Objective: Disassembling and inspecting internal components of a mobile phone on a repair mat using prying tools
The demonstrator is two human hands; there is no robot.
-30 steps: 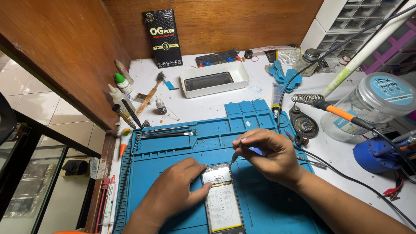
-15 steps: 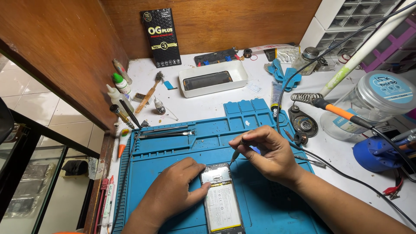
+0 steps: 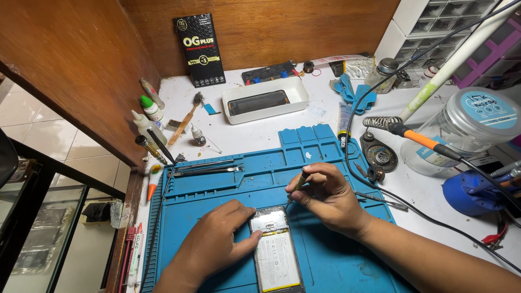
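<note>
- We see an opened phone [image 3: 275, 250] lying back-up on the blue work mat [image 3: 228, 187], its long axis running away from us, top end farthest from our body.
- Our left hand [image 3: 214, 247] rests flat beside the phone's left edge, fingers loosely spread, thumb touching the frame near the upper part; it pins the phone rather than grasping it.
- Our right hand [image 3: 330, 198] is closed in a pinch around a slim screwdriver [image 3: 297, 185], holding it like a pen.
- The screwdriver slants down and to the left, its tip near the phone's top right corner; we cannot tell whether it touches.
- The right hand sits up and to the right of the phone, nearer to its top end than the left hand is.
- Tweezers [image 3: 206, 169] lie on the mat well beyond the left hand, untouched.
</note>
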